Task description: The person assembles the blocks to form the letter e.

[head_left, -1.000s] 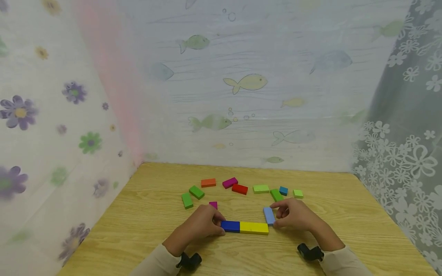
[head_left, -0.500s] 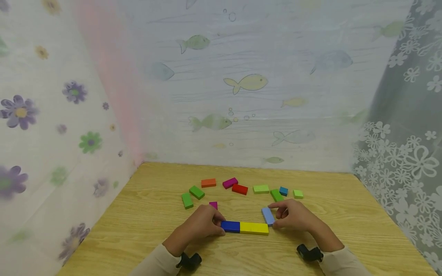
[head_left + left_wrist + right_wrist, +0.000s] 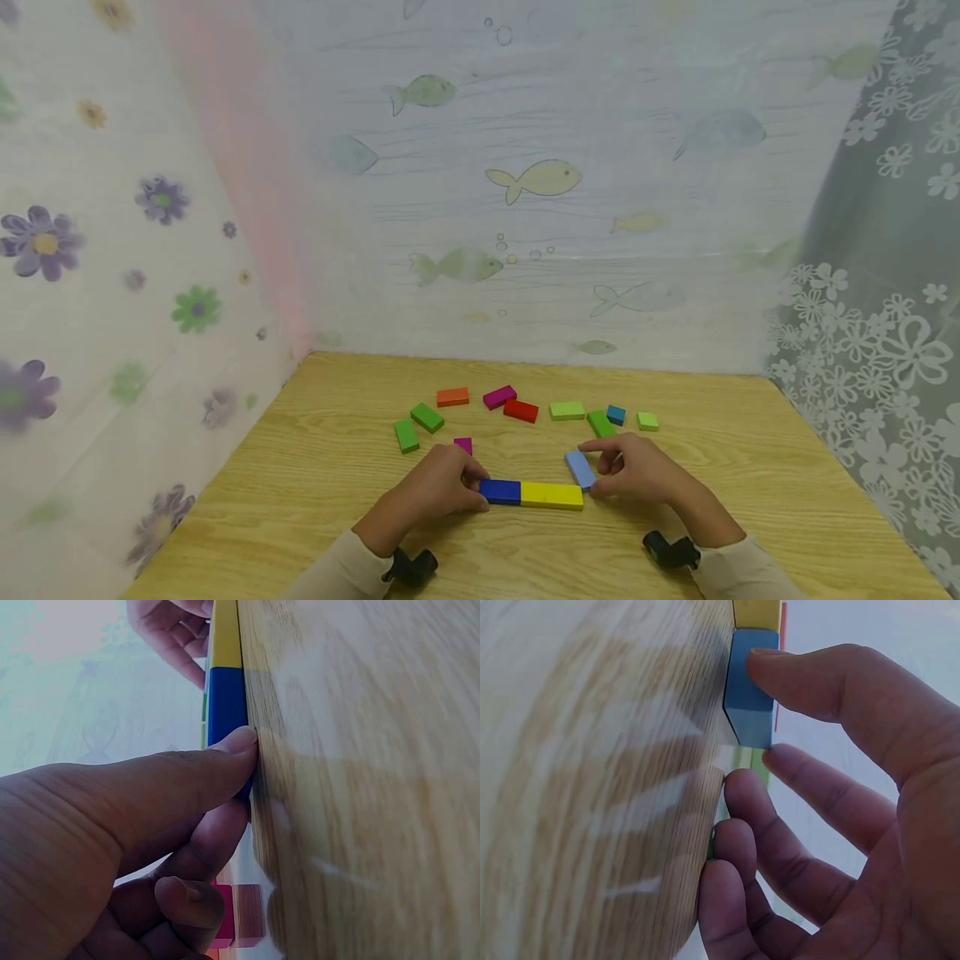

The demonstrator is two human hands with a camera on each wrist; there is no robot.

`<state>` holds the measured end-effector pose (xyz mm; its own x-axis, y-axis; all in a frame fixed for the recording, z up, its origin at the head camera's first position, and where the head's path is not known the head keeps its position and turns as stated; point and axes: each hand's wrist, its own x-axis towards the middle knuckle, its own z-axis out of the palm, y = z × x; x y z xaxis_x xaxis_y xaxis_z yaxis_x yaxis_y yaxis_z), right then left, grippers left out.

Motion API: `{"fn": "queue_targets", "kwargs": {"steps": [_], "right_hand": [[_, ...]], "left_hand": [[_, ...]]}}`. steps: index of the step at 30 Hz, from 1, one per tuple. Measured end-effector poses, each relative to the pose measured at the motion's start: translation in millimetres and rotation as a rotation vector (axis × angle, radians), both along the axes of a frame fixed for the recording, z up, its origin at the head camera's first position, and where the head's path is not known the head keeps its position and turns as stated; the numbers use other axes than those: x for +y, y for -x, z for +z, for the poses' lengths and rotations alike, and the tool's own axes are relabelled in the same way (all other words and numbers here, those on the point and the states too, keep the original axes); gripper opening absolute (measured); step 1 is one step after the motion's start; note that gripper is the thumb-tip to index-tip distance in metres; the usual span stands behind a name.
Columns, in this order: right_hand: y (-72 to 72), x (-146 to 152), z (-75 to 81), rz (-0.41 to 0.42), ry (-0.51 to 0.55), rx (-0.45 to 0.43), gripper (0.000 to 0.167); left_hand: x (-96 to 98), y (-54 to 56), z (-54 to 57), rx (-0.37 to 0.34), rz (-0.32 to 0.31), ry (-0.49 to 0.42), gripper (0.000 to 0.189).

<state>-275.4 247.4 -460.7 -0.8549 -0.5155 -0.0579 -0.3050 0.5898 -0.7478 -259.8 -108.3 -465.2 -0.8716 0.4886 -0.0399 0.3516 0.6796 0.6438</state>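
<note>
On the wooden table (image 3: pixel 322 467) a dark blue block (image 3: pixel 500 492) and a yellow block (image 3: pixel 551 496) lie end to end in a row. My left hand (image 3: pixel 474 487) holds the dark blue block's left end; in the left wrist view its thumb (image 3: pixel 225 750) presses against the dark blue block (image 3: pixel 225 697), with the other fingers curled below. My right hand (image 3: pixel 596 471) pinches a light blue block (image 3: pixel 580 469) between thumb and forefinger, angled at the yellow block's right end. In the right wrist view the thumb (image 3: pixel 817 682) lies on the light blue block (image 3: pixel 748 694).
Loose blocks lie farther back: two green (image 3: pixel 427 417), a small magenta (image 3: pixel 463 446), orange (image 3: pixel 452 397), magenta (image 3: pixel 499 397), red (image 3: pixel 521 411), light green (image 3: pixel 567 410), green (image 3: pixel 600 423), teal (image 3: pixel 616 414), small light green (image 3: pixel 648 422). Printed curtains close off the left, back and right.
My right hand has nudged the light blue block slightly left, toward the yellow block's end. The left hand and the blue-yellow row have stayed put.
</note>
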Motion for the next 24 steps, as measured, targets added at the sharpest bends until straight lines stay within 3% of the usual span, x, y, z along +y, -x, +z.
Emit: {"fn": "queue_targets", "kwargs": {"steps": [24], "right_hand": [[0.1, 0.5, -0.6, -0.002, -0.025, -0.006, 0.067]], "left_hand": [[-0.4, 0.3, -0.8, -0.002, -0.008, 0.002, 0.031]]}}
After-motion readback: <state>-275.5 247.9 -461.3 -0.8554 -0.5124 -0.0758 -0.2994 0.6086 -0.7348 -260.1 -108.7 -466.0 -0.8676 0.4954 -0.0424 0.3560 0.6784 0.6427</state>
